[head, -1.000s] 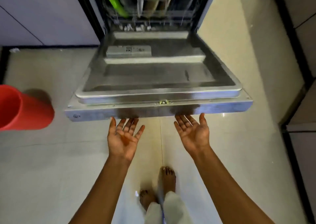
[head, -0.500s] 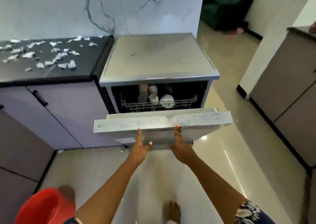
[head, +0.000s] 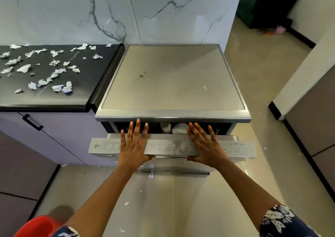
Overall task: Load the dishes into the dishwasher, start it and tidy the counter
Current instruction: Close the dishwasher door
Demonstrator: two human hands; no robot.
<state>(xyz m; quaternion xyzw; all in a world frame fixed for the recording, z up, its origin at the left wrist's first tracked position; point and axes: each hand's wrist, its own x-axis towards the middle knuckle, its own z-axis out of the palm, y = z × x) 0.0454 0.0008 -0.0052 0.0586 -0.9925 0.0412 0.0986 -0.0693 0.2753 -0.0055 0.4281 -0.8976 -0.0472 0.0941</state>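
- The dishwasher door [head: 172,147], which lay flat and fully open a second ago, is now swung up almost shut; only a narrow gap at its top edge shows white dishes [head: 178,128] inside.
- The left hand [head: 133,145] and right hand [head: 205,144], earlier held palm-up under the door's edge, now lie palm-down and spread flat on the door's outer face, fingers [head: 138,126] reaching over its top edge.
- The green plate and the rack seen earlier are now hidden.
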